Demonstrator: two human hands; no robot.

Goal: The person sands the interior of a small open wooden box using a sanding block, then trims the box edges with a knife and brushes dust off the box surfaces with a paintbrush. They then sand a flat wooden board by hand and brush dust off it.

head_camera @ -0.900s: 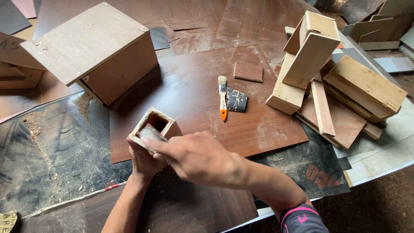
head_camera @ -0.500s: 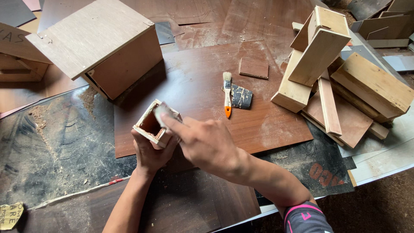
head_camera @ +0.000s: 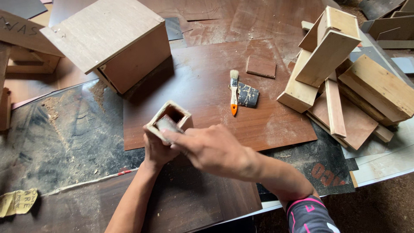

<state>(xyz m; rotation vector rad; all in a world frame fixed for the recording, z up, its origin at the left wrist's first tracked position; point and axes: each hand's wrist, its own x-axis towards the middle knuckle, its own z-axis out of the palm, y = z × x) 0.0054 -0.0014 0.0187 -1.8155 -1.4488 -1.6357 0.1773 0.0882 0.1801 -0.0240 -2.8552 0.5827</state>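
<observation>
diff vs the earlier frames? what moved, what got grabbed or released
Nothing grabbed or released. The left hand still grips the small open wooden box, now tilted a little more upright. The right hand still presses a small grey piece on its rim, shifted slightly. Brush, big box, wood offcuts unmoved.

bench: dusty brown laminate sheets [head_camera: 207, 77] | floor: perhaps bare dirt [head_camera: 379, 207] | light: soft, even daylight
</observation>
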